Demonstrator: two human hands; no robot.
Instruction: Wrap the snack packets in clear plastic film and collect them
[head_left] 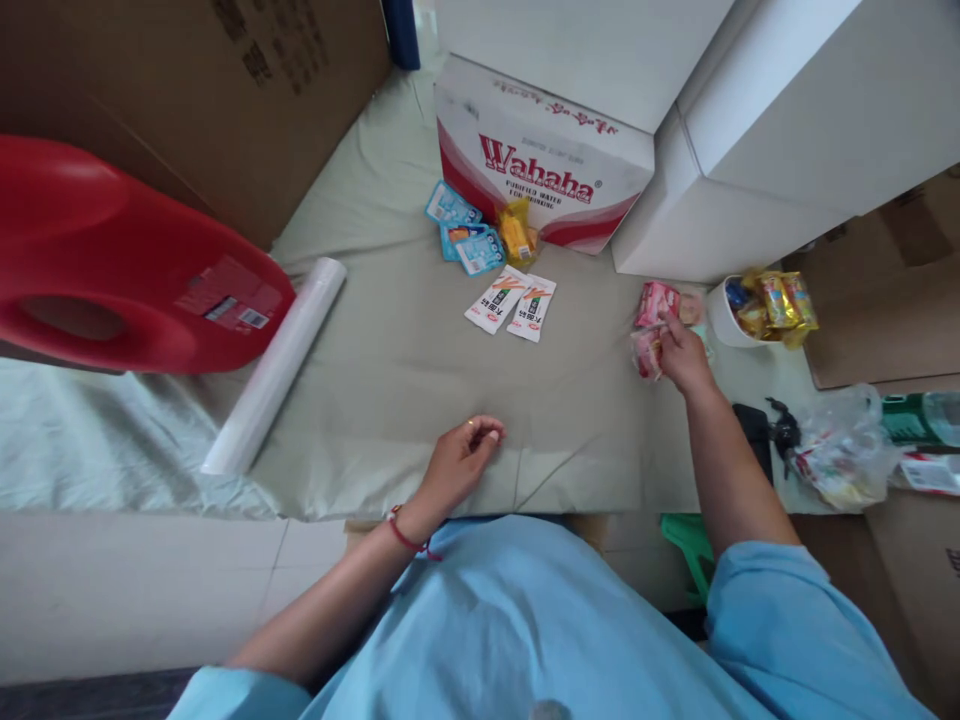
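Observation:
My right hand (684, 352) reaches to the right side of the table, its fingers pinched on a pink snack packet (646, 354). Just behind it lies another pink snack packet (658, 303), close to my fingertips. A paler packet partly shows behind that hand. My left hand (461, 460) rests near the table's front edge, loosely curled, with nothing seen in it. Two white sachets (496, 299) lie in the middle of the table. Behind them are several blue packets (480, 250) and a yellow packet (516, 235). A white tub (726, 318) of yellow and blue packets stands beyond my right hand.
A white-and-red Wahaha carton (544, 165) stands at the back, beside white boxes (667, 230). To the left are a red jug (135, 260) and a white roll (276, 370). A plastic bag (844, 450), dark keys and a green-labelled bottle (922, 418) lie at right.

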